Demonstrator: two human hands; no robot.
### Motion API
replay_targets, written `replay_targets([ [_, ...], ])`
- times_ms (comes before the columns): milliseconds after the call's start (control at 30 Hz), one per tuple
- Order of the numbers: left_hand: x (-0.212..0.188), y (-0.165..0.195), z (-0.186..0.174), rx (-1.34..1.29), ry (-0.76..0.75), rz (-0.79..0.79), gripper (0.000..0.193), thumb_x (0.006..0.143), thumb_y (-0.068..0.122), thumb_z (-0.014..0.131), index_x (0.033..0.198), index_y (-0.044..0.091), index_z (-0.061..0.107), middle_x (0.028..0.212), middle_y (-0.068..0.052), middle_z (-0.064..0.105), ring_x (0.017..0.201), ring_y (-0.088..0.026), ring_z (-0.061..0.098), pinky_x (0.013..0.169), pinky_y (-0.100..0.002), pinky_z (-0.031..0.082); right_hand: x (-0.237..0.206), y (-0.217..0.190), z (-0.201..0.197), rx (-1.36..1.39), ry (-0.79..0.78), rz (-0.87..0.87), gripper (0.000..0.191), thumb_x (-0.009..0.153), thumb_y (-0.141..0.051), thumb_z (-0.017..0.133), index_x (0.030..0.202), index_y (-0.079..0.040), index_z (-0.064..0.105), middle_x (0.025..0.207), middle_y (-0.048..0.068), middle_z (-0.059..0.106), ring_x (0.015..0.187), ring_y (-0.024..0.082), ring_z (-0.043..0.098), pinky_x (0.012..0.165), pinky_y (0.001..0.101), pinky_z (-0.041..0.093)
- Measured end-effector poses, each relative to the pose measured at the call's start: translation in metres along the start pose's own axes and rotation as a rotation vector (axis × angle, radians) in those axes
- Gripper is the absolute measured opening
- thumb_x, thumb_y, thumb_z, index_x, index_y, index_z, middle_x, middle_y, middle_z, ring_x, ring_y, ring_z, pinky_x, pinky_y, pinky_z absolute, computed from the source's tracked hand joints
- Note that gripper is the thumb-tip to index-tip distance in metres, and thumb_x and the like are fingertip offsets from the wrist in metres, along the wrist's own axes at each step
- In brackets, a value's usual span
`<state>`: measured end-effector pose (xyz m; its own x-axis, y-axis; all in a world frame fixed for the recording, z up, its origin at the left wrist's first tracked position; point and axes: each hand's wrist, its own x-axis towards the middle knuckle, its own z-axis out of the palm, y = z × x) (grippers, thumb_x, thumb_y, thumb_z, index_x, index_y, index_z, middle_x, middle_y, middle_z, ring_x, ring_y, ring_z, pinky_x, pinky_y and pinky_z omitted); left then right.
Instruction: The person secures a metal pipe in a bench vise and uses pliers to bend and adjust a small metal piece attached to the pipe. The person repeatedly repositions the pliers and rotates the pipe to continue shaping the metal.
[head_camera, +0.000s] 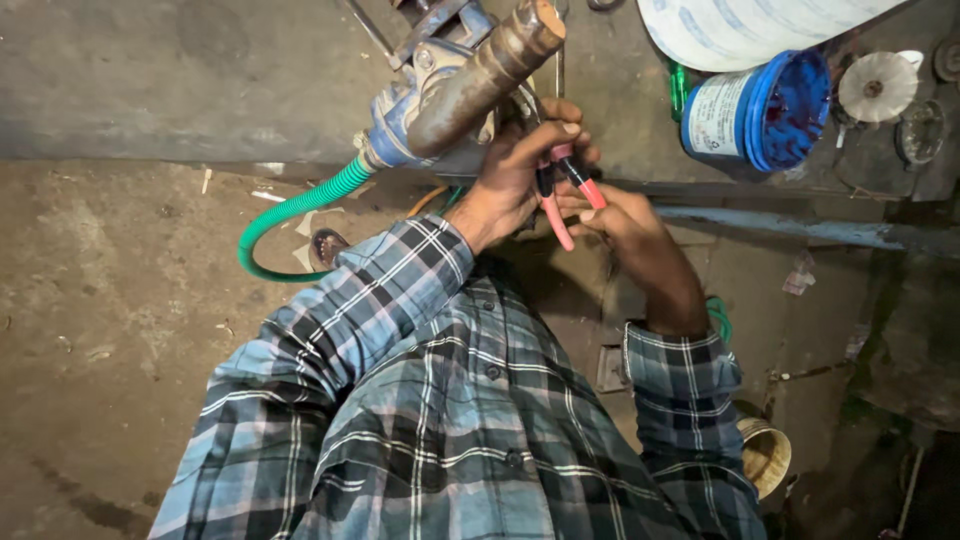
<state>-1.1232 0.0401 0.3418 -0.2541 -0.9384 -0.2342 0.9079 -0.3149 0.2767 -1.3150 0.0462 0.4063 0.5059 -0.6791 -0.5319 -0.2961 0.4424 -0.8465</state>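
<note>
Red-handled pliers (568, 190) sit between both hands just below a rusty metal pipe (485, 75) on a blue pump body (420, 100). The left hand (515, 170) is curled around the upper part of the pliers; the right hand (625, 225) grips the handles from below. A green corrugated hose (290, 215) curves off the pump over the concrete floor (110, 300). A blue plastic tub (760, 110) stands well apart.

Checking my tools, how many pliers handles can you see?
2: both red pliers handles sit between the left hand and right hand, below the rusty pipe. The jaws are hidden.
</note>
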Motion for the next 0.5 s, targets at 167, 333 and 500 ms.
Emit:
replay_targets([
  [167,0.000,-0.002,0.002,-0.023,-0.033,-0.008,0.019,0.098,0.009,0.065,0.115,0.003,0.059,0.102,-0.012,0.065,0.095,-0.025,0.071,0.081,-0.038,0.061,0.001,-0.013,0.002,0.066,-0.022,0.032,0.053,0.093,-0.019,0.046,0.134,0.012,0.055,0.125,0.020,0.070,0.111,0.027,0.071,0.095,0.0330,0.056],
  [333,0.002,-0.004,0.003,-0.020,-0.032,-0.005,0.022,0.099,0.013,0.067,0.117,0.004,0.059,0.102,-0.011,0.067,0.096,-0.024,0.070,0.077,-0.031,0.058,0.011,0.006,-0.011,0.060,-0.018,0.119,0.050,0.102,-0.032,0.051,0.132,0.008,0.049,0.109,0.030,0.066,0.091,0.033,0.071,0.079,0.0462,0.060],
  [500,0.006,0.000,0.006,0.081,-0.079,-0.051,0.021,0.098,0.026,0.065,0.106,0.008,0.057,0.095,-0.004,0.069,0.095,-0.017,0.071,0.068,-0.026,0.052,0.027,0.041,-0.026,0.791,-0.359,0.161,0.055,0.112,-0.051,0.034,0.131,-0.003,0.054,0.092,0.028,0.073,0.065,0.032,0.071,0.055,0.0403,0.059],
])
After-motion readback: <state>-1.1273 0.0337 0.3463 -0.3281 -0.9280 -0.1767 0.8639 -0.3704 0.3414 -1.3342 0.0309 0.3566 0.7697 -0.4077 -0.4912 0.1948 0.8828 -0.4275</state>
